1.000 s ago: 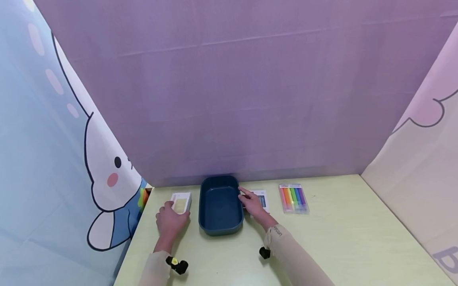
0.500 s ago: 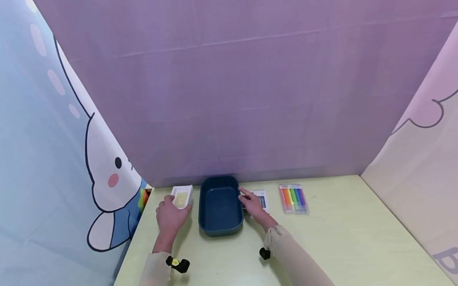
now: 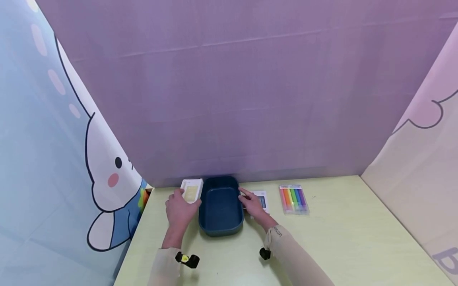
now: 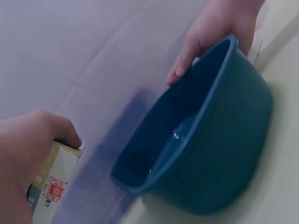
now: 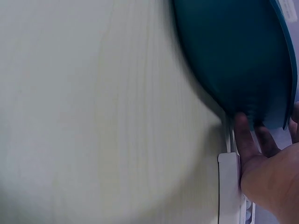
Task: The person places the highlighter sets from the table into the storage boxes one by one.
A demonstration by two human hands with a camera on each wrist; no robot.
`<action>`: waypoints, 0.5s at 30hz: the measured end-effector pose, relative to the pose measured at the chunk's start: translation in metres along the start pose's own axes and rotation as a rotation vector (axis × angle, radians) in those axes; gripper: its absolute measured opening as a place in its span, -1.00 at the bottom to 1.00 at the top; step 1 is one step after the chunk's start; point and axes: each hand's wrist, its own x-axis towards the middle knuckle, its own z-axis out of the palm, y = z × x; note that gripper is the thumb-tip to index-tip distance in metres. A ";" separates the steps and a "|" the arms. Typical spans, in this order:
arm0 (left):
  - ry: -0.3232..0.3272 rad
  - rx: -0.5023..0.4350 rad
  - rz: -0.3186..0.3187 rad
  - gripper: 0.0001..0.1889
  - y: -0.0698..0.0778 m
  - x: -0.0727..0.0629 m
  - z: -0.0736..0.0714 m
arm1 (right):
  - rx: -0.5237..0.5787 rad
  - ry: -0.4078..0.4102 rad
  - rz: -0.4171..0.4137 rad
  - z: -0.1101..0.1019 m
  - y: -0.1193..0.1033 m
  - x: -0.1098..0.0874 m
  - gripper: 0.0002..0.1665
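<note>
In the head view my left hand (image 3: 180, 210) grips a small white box (image 3: 192, 192) with a pale yellow panel, thumb on one side and fingers on the other. The box is at the left rim of a dark teal plastic bin (image 3: 221, 232), raised off the table. In the left wrist view red print shows on the box (image 4: 53, 191). My right hand (image 3: 254, 204) touches the bin's right wall with extended fingers (image 5: 244, 133). Partly under that hand lies a white box with a dark window (image 3: 264, 198).
A clear pack of rainbow-coloured markers (image 3: 294, 200) lies right of the bin on the pale wooden table (image 3: 343, 238). A purple cloth (image 3: 250, 99) hangs behind the table's back edge. Printed cloths stand at left (image 3: 118, 190) and right.
My left hand has lifted the white box and carried it rightward and away from me, up to the bin's left rim. My right hand and the bin have stayed put.
</note>
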 end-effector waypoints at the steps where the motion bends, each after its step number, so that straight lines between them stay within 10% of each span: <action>1: 0.003 0.000 0.000 -0.22 0.003 0.000 0.000 | 0.003 0.001 -0.002 0.000 0.000 0.000 -0.49; 15: 0.030 0.018 0.018 -0.24 0.037 -0.008 0.011 | -0.004 -0.005 -0.017 0.001 0.000 -0.001 -0.48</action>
